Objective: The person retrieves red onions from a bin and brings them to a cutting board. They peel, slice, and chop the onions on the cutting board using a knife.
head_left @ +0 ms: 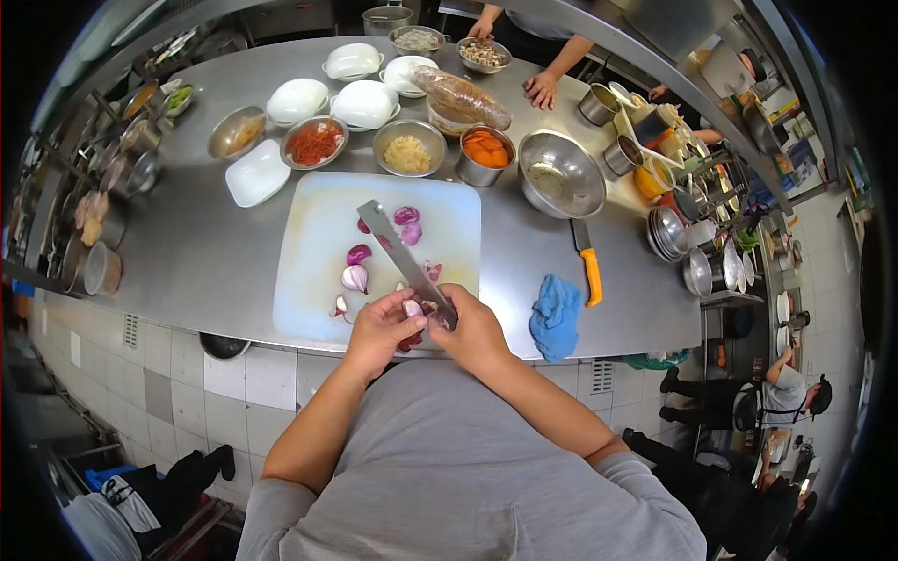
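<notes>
In the head view my left hand (382, 329) is closed around a small shallot (412, 308) near the front edge of the white cutting board (313, 215). My right hand (475, 329) grips a knife (400, 251); its long blade points away and to the left over the board, and the handle is hidden by the hand. The fingers of both hands nearly meet at the shallot. Beyond them lie peeled purple shallots (358, 253) and a paler one (354, 278). Scraps of skin (432, 271) are scattered around, some beneath my hands.
A yellow-handled knife (589, 266), a blue cloth (556, 318) and a large steel bowl (562, 173) are at the right. Behind the board stand bowls of red strips (315, 143), chopped yellowish pieces (409, 153) and carrot slices (485, 149). Across the table, a co-worker's hand (542, 89) rests.
</notes>
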Demonstrator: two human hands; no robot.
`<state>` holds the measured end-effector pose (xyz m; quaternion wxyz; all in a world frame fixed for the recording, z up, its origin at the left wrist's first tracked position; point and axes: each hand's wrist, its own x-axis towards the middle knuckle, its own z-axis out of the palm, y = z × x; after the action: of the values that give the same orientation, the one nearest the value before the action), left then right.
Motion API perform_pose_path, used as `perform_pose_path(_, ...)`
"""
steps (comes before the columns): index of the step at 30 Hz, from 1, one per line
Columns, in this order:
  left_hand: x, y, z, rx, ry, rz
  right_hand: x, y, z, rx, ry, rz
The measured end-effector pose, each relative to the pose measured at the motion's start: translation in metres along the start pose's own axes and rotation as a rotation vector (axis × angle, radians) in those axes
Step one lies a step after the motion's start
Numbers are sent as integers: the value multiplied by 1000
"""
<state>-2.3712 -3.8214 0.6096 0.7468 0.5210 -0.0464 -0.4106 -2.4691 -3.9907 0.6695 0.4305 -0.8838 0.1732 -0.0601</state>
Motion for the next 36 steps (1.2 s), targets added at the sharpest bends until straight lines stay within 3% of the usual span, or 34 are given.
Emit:
perform_pose_path(11,-1,-12,6,62,-16,9,2,13,9,-21,2,100)
perform_pose_path(17,-7,-16,13,78,-118,60,3,17,9,-96,5,35)
perform_pose_path(22,1,6,-1,42,47,-104,3,15,12,-174,75,29)
perform_pose_path(23,9,2,-17,25,85,-7,5,18,11,-202,98,43)
perform_pose_path(25,29,7,-49,156,266,274,8,29,12,-225,118,40)
perform_pose_path(27,43,34,-70,438,514,411,8,42,13,-252,132,35)
perform_pose_path(28,52,38,-89,437,521,414,8,46,14,-233,134,53)
perform_pose_path(30,70,32,-126,959,640,465,9,45,15,-213,132,57)
perform_pose_path(31,68,33,-125,1140,666,519,9,43,14,-208,111,84)
perform_pose_path(35,45,38,-79,1291,723,601,5,28,7,-183,134,98)
perform_pose_path(36,44,33,-73,1269,597,588,4,26,6,-185,138,102)
